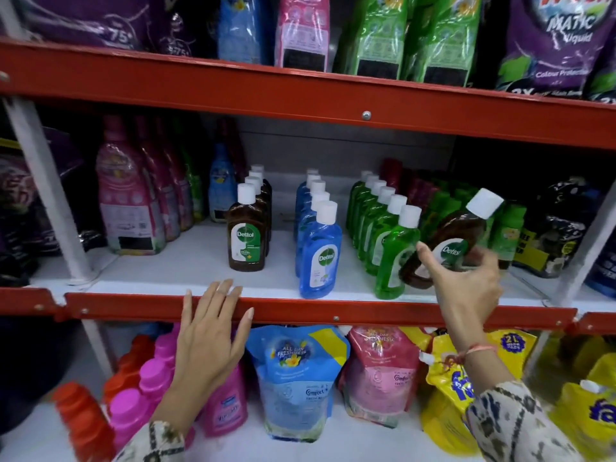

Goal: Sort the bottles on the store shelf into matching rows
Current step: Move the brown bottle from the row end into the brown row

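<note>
Brown bottle (450,238) tilts in the right hand's (466,281) pinch, just right of the green row (383,228). Brown row (248,225) and blue row (316,235) stand left. Left hand (210,331) lies spread on the shelf (300,310) edge.

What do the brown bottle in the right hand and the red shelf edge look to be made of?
Brown bottle: likely translucent amber plastic, glossy, since light shows through it; white opaque cap. Red shelf edge: apparently painted metal, smooth with a slight sheen, fixed by visible rivets or screws.
</note>
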The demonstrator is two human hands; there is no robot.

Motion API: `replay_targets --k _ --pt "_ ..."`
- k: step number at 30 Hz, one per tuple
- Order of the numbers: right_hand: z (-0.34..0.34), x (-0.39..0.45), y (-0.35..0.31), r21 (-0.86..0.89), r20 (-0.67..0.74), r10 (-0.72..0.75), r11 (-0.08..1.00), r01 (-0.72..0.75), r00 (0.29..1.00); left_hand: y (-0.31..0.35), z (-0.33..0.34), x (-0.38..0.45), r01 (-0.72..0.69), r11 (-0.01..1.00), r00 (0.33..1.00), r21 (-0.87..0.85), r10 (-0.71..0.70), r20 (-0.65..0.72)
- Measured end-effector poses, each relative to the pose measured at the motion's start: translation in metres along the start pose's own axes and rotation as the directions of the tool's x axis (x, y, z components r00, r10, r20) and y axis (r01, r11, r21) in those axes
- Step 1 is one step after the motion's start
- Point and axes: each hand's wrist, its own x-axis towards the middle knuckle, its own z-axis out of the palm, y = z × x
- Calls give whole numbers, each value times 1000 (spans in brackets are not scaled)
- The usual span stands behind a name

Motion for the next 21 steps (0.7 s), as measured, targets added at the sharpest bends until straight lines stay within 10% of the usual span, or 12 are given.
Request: replay_targets --k 11,21 --pt "77 -148 -103 238 262 -213 959 151 941 -66 -21 7 -55 993 992 107 43 117" --pt "155 -179 -103 20 412 -183 981 191 893 -75 -18 7 -111 993 988 35 107 108"
